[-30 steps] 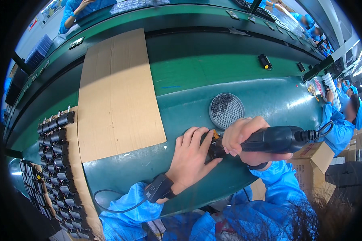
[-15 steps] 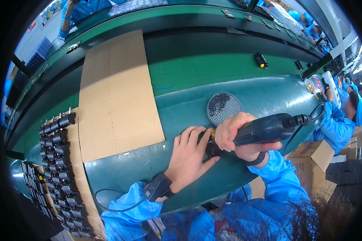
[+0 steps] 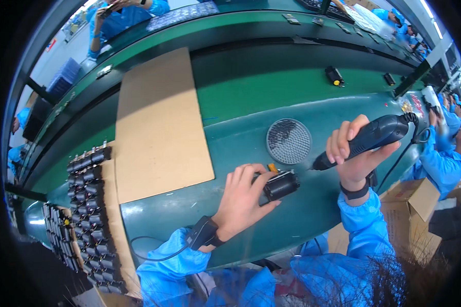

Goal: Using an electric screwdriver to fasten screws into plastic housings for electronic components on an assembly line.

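My left hand (image 3: 241,198) rests on the green tabletop, its fingers closed round one end of a small black module (image 3: 283,186). A yellow-orange piece (image 3: 272,168) sticks up by the module's far edge. My right hand (image 3: 357,161) grips a black electric screwdriver (image 3: 378,136), which is tilted with its tip down to the left. That tip is clear of the module, close to the right rim of a round dish (image 3: 289,141). Tiny dark screws lie on the dish's dimpled surface, mostly on its left half.
A cardboard sheet (image 3: 164,128) lies left of the dish. Several rows of black modules (image 3: 89,215) stand on cardboard at the far left. One module with a yellow end (image 3: 335,77) sits on the green belt. At the right are a cardboard box (image 3: 407,207) and a co-worker (image 3: 440,138).
My right hand has lifted the screwdriver off the module and moved it right, beside the dish. My left hand keeps its hold, and more of the module shows. The whole view has shifted slightly.
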